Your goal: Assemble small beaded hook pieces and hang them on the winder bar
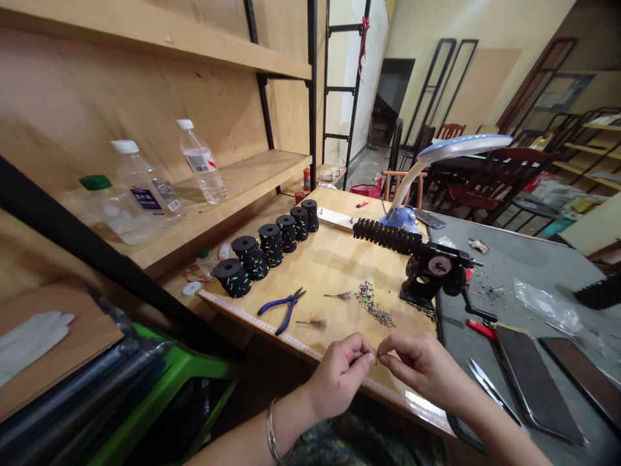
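Observation:
My left hand (342, 372) and my right hand (420, 366) meet over the table's front edge, fingertips pinched close together. Whatever sits between them is too small to name. Just beyond lies a heap of small coloured beads (371, 303), with thin metallic bits at its near end. To its left are a feathery tuft with an orange part (317, 321) and a thin grey bristly piece (345, 296). Blue-handled pliers (286, 310) rest with jaws parted. A black hand-cranked winder (434, 265) with a dial carries a long ribbed black roll (385, 236).
Several black spools (233, 277) line the table's left side. A blue desk lamp (400, 217) stands behind the winder. At right, scissors (490, 385), a red-handled tool (482, 329) and phones (533, 382) lie on a grey surface. Bottles (201, 165) stand on the left shelf.

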`<state>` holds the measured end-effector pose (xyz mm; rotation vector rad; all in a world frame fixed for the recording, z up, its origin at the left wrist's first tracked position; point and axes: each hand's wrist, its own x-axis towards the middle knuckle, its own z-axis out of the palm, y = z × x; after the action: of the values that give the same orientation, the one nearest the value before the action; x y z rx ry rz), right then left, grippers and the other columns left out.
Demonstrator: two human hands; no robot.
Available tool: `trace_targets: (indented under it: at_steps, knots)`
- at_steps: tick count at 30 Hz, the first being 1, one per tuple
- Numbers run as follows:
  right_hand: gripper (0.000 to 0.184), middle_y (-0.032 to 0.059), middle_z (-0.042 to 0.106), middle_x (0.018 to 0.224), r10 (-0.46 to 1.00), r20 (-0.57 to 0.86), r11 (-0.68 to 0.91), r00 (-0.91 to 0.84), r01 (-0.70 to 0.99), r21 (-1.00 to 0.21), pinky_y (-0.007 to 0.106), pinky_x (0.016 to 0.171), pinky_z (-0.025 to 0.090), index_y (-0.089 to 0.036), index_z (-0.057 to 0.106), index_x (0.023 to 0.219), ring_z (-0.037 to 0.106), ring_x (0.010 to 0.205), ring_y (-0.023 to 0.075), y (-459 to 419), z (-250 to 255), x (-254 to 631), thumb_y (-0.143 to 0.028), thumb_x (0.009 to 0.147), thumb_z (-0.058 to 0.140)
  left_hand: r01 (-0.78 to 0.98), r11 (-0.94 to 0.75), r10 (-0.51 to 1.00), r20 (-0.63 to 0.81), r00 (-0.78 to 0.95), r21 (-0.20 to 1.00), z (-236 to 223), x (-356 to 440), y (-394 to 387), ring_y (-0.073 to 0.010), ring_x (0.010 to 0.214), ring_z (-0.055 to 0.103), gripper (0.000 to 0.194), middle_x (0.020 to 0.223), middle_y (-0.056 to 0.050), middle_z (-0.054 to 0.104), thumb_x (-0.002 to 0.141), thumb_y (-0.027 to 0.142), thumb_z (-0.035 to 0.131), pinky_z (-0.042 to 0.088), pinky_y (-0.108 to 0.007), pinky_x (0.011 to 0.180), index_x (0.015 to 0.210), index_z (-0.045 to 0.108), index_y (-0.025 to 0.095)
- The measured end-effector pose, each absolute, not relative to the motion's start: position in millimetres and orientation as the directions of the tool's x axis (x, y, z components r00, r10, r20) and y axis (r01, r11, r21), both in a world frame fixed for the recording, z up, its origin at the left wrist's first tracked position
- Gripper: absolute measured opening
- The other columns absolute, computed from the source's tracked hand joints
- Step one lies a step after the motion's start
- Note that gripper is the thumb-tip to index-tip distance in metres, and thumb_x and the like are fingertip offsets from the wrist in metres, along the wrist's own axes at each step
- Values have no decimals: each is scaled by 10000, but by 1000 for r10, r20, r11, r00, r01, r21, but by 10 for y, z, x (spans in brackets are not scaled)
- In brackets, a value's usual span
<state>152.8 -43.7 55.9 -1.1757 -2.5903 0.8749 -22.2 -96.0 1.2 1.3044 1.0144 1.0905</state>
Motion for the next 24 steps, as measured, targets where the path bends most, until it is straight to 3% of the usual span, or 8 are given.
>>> trace_targets:
  at_steps: [10,15,21,24]
  knots:
    - [249,-44,471,552,747,-34,536,-664,631,-561,213,490,282,-196,588,754,424,504,115,-417,483,1634,-335,915,458,-63,-13,978,26,206,998,-35,-211,-948,-104,568,308,204,609,56,367,888,314,495,249,-239,523,748,489,166]
    - [236,-57,424,544,740,-53,524,-670,624,-579,214,483,271,-195,582,762,393,496,110,-416,489,1635,-312,916,447,-57,-14,980,25,199,998,-53,-212,-947,-103,566,312,197,606,57,369,891,304,495,253,-237,525,749,488,169]
    - [202,-104,248,497,744,-74,519,-664,644,-562,225,448,178,-207,663,940,277,435,102,-418,454,1610,-330,883,513,-24,-34,983,38,179,999,-77,-194,-944,-107,589,337,191,630,49,395,896,296,485,275,-240,549,758,496,164]
    - [216,-98,258,484,748,-64,527,-660,650,-547,224,450,186,-206,686,875,271,428,99,-410,421,1598,-311,879,497,-15,-29,982,31,186,999,-77,-171,-943,-105,579,338,189,617,52,397,890,294,494,271,-239,540,754,497,163]
